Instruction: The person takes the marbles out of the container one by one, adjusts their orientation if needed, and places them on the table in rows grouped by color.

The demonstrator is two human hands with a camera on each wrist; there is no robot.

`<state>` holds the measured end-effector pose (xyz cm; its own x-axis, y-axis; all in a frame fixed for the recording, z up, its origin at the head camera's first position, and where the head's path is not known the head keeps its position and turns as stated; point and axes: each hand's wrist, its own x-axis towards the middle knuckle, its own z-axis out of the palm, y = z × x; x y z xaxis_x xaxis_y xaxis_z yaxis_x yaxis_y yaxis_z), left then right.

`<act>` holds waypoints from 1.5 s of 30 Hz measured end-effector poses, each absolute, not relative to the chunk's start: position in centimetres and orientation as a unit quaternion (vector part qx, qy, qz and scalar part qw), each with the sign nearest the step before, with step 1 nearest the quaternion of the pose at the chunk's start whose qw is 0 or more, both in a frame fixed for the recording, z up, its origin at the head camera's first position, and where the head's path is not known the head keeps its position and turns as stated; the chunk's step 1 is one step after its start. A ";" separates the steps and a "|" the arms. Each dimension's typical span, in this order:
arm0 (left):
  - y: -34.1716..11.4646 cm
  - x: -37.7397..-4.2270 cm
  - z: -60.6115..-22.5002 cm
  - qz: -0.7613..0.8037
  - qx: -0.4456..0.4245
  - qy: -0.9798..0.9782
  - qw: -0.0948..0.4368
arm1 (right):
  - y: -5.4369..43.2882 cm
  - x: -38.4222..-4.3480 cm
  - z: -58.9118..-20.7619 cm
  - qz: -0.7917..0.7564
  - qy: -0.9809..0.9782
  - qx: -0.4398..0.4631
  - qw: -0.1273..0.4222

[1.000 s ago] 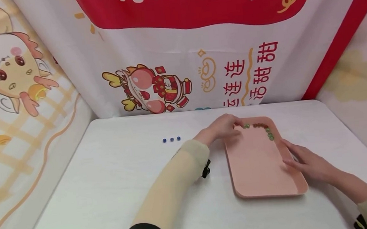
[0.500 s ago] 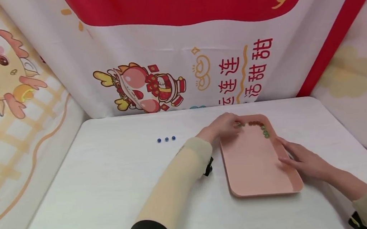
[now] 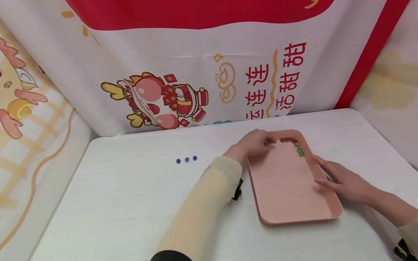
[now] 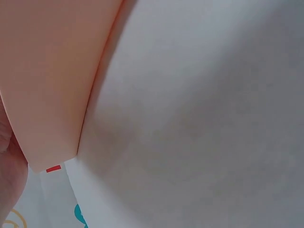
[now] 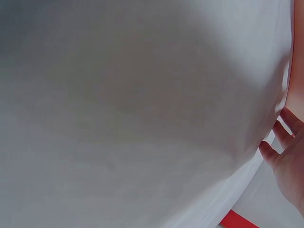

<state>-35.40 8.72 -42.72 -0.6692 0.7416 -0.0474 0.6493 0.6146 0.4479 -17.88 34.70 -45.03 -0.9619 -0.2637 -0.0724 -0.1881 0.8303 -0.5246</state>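
"What takes up most of the room from where you stand?"

"The white cloth backdrop (image 3: 173,53) behind everything, printed with a big red panel, red lettering and a cartoon figure lying sideways. Below it spreads the white tabletop (image 3: 134,210), running right up to the cloth."

"And on it?"

"A shallow pink rectangular tray (image 3: 287,185) with rounded corners, lying flat right of the middle, its short far side near the backdrop."

"Where are the person's hands?"

"Both at the tray. The right hand (image 3: 347,181) grips the right wall, thumb over the rim and the other fingers along the outside. The left hand (image 3: 253,144) reaches over the left rim by the far corner, fingertips down inside."

"Is that one pinching something?"

"I can't tell; its own fingers hide it. A couple of small round green beads (image 3: 274,141) sit right at its fingertips, partly covered."

"Anything else in there?"

"Reddish-brown beads (image 3: 286,140) in a short row along the far side, then more glossy green beads (image 3: 299,150) turning the corner and coming down the right side."

"And the last little ones?"

"Three round dark-blue beads (image 3: 187,159), spaced in a row on the tabletop, well left of the tray."
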 end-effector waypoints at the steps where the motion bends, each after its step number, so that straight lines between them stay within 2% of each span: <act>1: 8.7 -35.4 -42.8 0.201 0.389 0.892 0.113 | 34.7 -17.9 -45.0 -0.266 0.954 -0.120 0.072; 11: 8.7 -35.4 -42.7 0.186 0.377 0.901 0.111 | 34.5 -18.0 -45.0 -0.268 0.953 -0.116 0.078; 19: 8.9 -35.2 -42.8 0.158 0.403 0.896 0.101 | 34.6 -18.1 -44.9 -0.270 0.952 -0.123 0.071; 28: 9.1 -34.0 -42.4 0.184 0.455 0.857 0.156 | 34.6 -18.2 -44.5 -0.268 0.953 -0.116 0.083; 34: 9.4 -33.5 -42.5 0.187 0.487 0.841 0.146 | 34.5 -18.2 -44.8 -0.268 0.953 -0.114 0.086; 45: 9.5 -33.1 -42.7 0.180 0.487 0.843 0.141 | 34.8 -17.9 -45.2 -0.275 0.951 -0.123 0.075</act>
